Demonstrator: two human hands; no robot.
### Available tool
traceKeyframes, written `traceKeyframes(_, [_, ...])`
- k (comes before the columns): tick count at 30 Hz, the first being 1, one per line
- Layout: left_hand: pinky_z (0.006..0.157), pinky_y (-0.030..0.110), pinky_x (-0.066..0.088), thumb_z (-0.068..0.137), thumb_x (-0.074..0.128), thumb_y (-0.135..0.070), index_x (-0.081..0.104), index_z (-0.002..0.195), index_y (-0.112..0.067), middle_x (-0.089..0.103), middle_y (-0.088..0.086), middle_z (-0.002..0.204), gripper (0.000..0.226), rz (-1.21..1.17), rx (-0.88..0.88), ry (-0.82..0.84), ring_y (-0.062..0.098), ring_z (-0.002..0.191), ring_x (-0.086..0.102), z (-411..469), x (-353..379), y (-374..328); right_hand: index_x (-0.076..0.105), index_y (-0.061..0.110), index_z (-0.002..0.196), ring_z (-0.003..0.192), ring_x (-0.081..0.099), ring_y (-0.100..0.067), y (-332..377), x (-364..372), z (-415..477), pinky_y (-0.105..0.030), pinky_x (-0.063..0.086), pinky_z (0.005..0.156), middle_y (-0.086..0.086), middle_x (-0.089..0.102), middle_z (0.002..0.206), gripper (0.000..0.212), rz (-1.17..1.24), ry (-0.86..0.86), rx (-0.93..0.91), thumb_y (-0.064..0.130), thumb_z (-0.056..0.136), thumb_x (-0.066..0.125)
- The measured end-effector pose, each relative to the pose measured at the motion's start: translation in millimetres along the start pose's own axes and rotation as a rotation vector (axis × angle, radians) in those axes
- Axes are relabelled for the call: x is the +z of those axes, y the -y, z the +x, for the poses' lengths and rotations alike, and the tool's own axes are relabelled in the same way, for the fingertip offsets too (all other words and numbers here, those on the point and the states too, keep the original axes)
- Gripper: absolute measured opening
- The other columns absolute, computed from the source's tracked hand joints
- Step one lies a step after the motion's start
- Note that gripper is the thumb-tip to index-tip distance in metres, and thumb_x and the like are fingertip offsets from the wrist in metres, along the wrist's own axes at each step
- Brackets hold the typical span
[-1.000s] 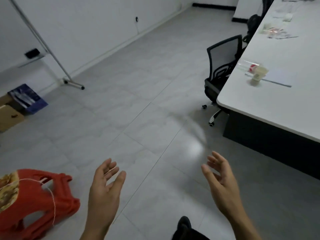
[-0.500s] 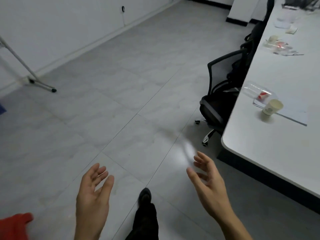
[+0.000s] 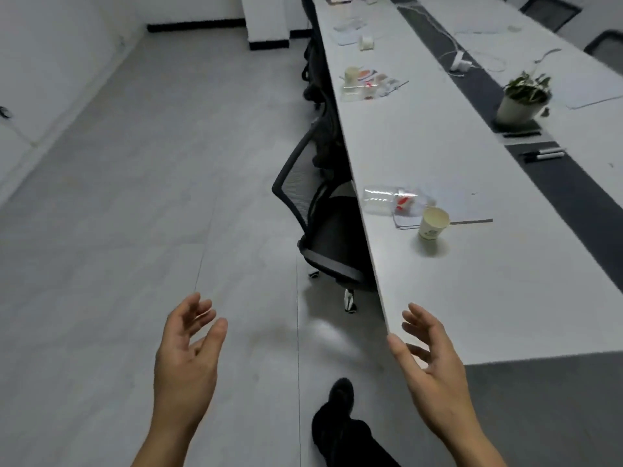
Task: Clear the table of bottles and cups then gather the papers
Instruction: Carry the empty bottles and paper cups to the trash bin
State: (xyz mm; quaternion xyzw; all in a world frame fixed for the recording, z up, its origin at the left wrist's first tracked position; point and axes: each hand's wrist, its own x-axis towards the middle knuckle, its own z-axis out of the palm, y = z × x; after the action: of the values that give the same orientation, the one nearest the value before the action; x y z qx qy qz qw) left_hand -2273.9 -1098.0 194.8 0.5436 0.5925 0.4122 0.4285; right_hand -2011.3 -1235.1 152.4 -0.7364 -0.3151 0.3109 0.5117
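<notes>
Hovering empty by the near corner of the table point(image 3: 505, 298), left hand point(image 3: 188, 352) and right hand point(image 3: 435, 358) are held with fingers loosely spread, likely readied for a first grab. Paper cup point(image 3: 432, 225) is stood near the left edge, beside the papers point(image 3: 451, 207); bottle point(image 3: 391, 200) is laid sideways there.

My only camera rides on my head, standing just off the near end of the table point(image 3: 438, 146) and facing forward and down along its length, near enough that my left hand point(image 3: 187, 358) and right hand point(image 3: 435, 369) fill the bottom.
</notes>
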Motion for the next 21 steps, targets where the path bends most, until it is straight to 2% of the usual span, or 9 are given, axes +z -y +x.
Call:
traceKeyframes(4, [0.093, 0.029, 0.049, 0.092, 0.065, -0.012, 0.052, 0.127, -0.030, 0.063, -0.006, 0.122, 0.042, 0.042, -0.010, 0.166, 0.010, 0.115, 0.061, 72.6, 76.2, -9.3, 0.048, 0.034, 0.138, 0.118, 0.053, 0.009, -11.4, 6.8, 77.1, -0.021, 0.048, 0.092, 0.020, 0.057, 0.132, 0.053, 0.031, -0.142, 0.064, 0.026, 0.090, 0.069])
traceKeyframes(6, [0.090, 0.026, 0.049, 0.092, 0.065, -0.013, 0.051, 0.129, -0.030, 0.063, -0.008, 0.123, 0.043, 0.080, 0.001, 0.257, 0.009, 0.115, 0.061, 102.7, 108.3, -19.1, 0.046, 0.034, 0.139, 0.118, 0.052, 0.009, -9.2, 8.3, 117.7, -0.025, 0.049, 0.096, 0.023, 0.055, 0.132, 0.054, 0.037, -0.178, 0.111, 0.030, 0.090, 0.069])
traceKeyframes(15, [0.083, 0.016, 0.045, 0.093, 0.064, -0.016, 0.050, 0.133, -0.029, 0.061, -0.012, 0.123, 0.045, 0.181, 0.178, 0.502, 0.000, 0.114, 0.058, 227.7, 222.5, -79.3, 0.042, 0.041, 0.140, 0.121, 0.049, 0.007, 20.4, 5.4, 252.3, -0.017, 0.045, 0.096, 0.023, 0.049, 0.135, 0.054, 0.013, -0.241, 0.155, 0.036, 0.092, 0.067])
traceKeyframes(18, [0.082, 0.015, 0.045, 0.092, 0.065, -0.014, 0.050, 0.134, -0.028, 0.060, -0.008, 0.124, 0.046, 0.227, 0.183, 0.625, 0.003, 0.115, 0.058, 252.2, 273.3, -73.5, 0.038, 0.040, 0.143, 0.120, 0.049, 0.003, 8.5, -2.4, 274.6, -0.022, 0.044, 0.099, 0.022, 0.046, 0.135, 0.057, -0.008, -0.307, 0.230, 0.036, 0.093, 0.065])
traceKeyframes(21, [0.084, 0.015, 0.044, 0.092, 0.066, -0.014, 0.046, 0.139, -0.022, 0.054, -0.005, 0.132, 0.052, 0.368, 0.188, 0.841, 0.007, 0.121, 0.054, 273.9, 329.1, -51.9, 0.037, 0.033, 0.146, 0.122, 0.048, -0.001, -17.1, -7.4, 288.0, -0.031, 0.046, 0.103, 0.018, 0.042, 0.135, 0.060, -0.047, -0.406, 0.335, 0.039, 0.092, 0.064])
